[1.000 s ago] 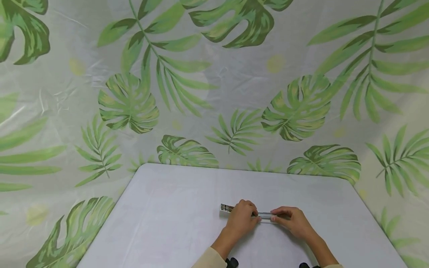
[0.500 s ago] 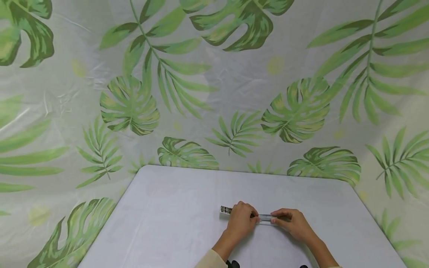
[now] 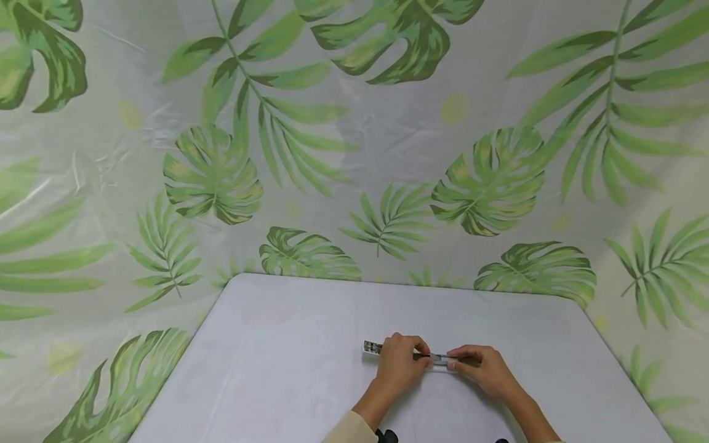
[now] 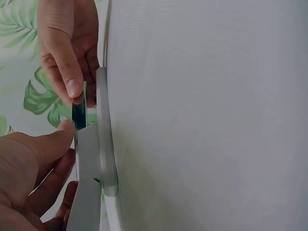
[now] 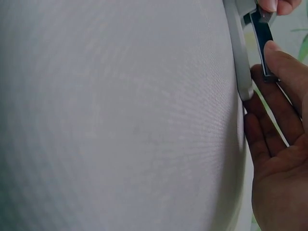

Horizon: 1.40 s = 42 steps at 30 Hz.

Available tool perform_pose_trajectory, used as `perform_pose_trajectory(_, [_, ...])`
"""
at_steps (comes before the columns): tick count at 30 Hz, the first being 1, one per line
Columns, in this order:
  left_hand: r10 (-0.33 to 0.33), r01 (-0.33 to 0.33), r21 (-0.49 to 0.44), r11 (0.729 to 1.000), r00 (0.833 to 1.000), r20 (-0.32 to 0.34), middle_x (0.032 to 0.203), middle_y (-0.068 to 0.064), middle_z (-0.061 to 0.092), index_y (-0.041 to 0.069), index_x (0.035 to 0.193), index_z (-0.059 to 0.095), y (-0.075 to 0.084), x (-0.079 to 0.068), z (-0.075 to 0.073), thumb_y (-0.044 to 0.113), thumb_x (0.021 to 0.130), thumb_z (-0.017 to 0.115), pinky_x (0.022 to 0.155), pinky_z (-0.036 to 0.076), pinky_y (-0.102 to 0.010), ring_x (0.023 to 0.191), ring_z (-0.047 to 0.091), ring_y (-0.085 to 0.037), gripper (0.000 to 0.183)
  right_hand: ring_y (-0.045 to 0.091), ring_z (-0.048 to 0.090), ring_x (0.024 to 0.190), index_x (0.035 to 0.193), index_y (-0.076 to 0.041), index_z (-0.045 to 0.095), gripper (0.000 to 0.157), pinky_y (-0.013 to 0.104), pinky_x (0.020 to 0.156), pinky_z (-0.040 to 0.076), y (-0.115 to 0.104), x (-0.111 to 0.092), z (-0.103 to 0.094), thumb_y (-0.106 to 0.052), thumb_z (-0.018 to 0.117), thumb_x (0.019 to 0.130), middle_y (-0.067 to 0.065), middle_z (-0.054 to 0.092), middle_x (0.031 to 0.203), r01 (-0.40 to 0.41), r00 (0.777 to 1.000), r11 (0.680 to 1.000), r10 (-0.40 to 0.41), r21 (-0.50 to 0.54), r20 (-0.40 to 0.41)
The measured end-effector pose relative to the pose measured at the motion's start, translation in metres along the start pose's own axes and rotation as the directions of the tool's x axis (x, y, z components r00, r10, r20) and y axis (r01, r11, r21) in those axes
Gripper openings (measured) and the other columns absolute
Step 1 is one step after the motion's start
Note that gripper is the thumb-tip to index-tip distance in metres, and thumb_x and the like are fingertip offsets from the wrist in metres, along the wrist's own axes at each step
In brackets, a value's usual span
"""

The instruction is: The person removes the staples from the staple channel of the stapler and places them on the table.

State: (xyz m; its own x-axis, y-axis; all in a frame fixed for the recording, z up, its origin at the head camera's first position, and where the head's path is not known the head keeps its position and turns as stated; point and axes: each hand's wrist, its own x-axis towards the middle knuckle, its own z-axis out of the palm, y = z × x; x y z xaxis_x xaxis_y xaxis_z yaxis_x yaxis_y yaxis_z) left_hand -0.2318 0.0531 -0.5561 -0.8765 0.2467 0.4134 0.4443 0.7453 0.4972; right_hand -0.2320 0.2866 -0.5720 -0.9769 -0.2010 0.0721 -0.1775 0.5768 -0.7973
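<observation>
A white stapler lies across the table, its top swung back to the left and its metal magazine exposed. My left hand reaches over its middle, thumb and index finger pinching at the magazine. A short grey metal piece shows in the channel right at those fingertips; cannot tell whether it is a staple strip. At the magazine's right end, my right hand pinches it between thumb and fingers. The white base runs along the tabletop below. My left hand hides the stapler's middle part.
The white tabletop spreads around the stapler, its rounded far corners meeting a leaf-printed curtain behind. Black wrist-camera parts show at the bottom edge near the left sleeve.
My left fingertips have shifted slightly right along the magazine, and the short grey metal piece now shows in the channel between the hands. My right hand keeps its hold.
</observation>
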Motion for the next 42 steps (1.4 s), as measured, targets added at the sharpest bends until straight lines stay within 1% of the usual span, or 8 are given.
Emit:
perform_pose_trajectory(4, [0.019, -0.019, 0.034, 0.999, 1.0, 0.022, 0.079, 0.02, 0.074, 0.028, 0.087, 0.077, -0.001, 0.003, 0.002, 0.035, 0.076, 0.091, 0.07, 0.044, -0.024, 0.074, 0.06, -0.004, 0.02, 0.001, 0.071, 0.096, 0.107, -0.017, 0.08, 0.022, 0.021, 0.085, 0.055, 0.002, -0.001, 0.0, -0.031, 0.081, 0.09, 0.002, 0.079, 0.108, 0.017, 1.0, 1.0, -0.017, -0.002, 0.008])
perform_pose_trajectory(9, [0.044, -0.055, 0.09, 0.994, 0.992, 0.116, 0.083, 0.022, 0.072, 0.029, 0.096, 0.076, 0.0, 0.008, 0.0, 0.038, 0.081, 0.087, 0.066, 0.037, -0.02, 0.075, 0.058, 0.0, 0.02, 0.001, 0.07, 0.097, 0.107, -0.017, 0.08, 0.023, 0.021, 0.085, 0.056, 0.002, -0.002, 0.0, -0.032, 0.081, 0.09, 0.002, 0.078, 0.109, 0.014, 1.0, 1.0, -0.014, 0.006, 0.012])
perform_pose_trajectory(14, [0.072, -0.106, 0.158, 0.982, 0.976, 0.206, 0.083, 0.021, 0.071, 0.032, 0.099, 0.08, 0.004, 0.013, -0.002, 0.038, 0.086, 0.083, 0.065, 0.04, -0.023, 0.078, 0.061, 0.0, 0.015, 0.003, 0.07, 0.098, 0.107, -0.018, 0.08, 0.023, 0.021, 0.086, 0.055, 0.003, -0.002, -0.001, -0.034, 0.081, 0.09, 0.0, 0.078, 0.108, 0.005, 1.0, 1.0, -0.005, 0.003, 0.01])
perform_pose_trajectory(24, [0.153, -0.225, 0.239, 0.945, 0.947, 0.284, 0.075, 0.013, 0.066, 0.026, 0.089, 0.079, 0.007, 0.019, -0.006, 0.031, 0.087, 0.079, 0.066, 0.047, -0.026, 0.071, 0.058, -0.003, 0.006, 0.001, 0.07, 0.096, 0.107, -0.018, 0.08, 0.024, 0.021, 0.085, 0.056, 0.004, -0.004, 0.0, -0.034, 0.081, 0.089, 0.0, 0.079, 0.107, 0.016, 1.0, 1.0, -0.016, -0.001, 0.014])
perform_pose_trajectory(28, [0.177, -0.252, 0.224, 0.941, 0.935, 0.309, 0.076, 0.012, 0.065, 0.024, 0.088, 0.079, 0.006, 0.02, -0.007, 0.029, 0.086, 0.079, 0.067, 0.048, -0.021, 0.07, 0.057, -0.002, 0.006, 0.001, 0.07, 0.097, 0.106, -0.018, 0.08, 0.024, 0.022, 0.086, 0.056, 0.003, -0.004, 0.0, -0.034, 0.081, 0.089, 0.0, 0.079, 0.107, 0.016, 1.0, 1.0, -0.015, -0.009, 0.015])
perform_pose_trajectory(31, [0.175, -0.243, 0.187, 0.952, 0.931, 0.321, 0.076, 0.013, 0.064, 0.023, 0.089, 0.08, 0.004, 0.021, -0.008, 0.029, 0.087, 0.079, 0.063, 0.045, -0.017, 0.068, 0.054, -0.001, 0.007, 0.001, 0.07, 0.096, 0.106, -0.018, 0.08, 0.023, 0.022, 0.085, 0.056, 0.003, -0.005, 0.0, -0.034, 0.081, 0.089, 0.0, 0.079, 0.107, 0.016, 1.0, 1.0, -0.016, -0.007, 0.017])
perform_pose_trajectory(35, [0.166, -0.218, 0.136, 0.966, 0.934, 0.318, 0.077, 0.013, 0.063, 0.022, 0.093, 0.081, -0.003, 0.019, -0.009, 0.03, 0.088, 0.081, 0.06, 0.041, -0.015, 0.067, 0.05, 0.001, 0.009, 0.002, 0.07, 0.097, 0.106, -0.019, 0.08, 0.023, 0.022, 0.086, 0.056, 0.003, -0.004, 0.002, -0.034, 0.081, 0.089, -0.001, 0.079, 0.106, 0.034, 0.999, 0.999, -0.034, -0.006, 0.026])
perform_pose_trajectory(42, [0.176, -0.205, 0.066, 0.977, 0.936, 0.304, 0.081, 0.012, 0.067, 0.02, 0.097, 0.081, -0.009, 0.021, -0.008, 0.029, 0.09, 0.081, 0.062, 0.043, -0.014, 0.069, 0.051, 0.003, 0.011, 0.001, 0.07, 0.096, 0.105, -0.02, 0.08, 0.021, 0.023, 0.086, 0.056, 0.002, -0.002, 0.0, -0.034, 0.081, 0.089, -0.002, 0.079, 0.105, 0.05, 0.999, 0.998, -0.05, -0.04, 0.01])
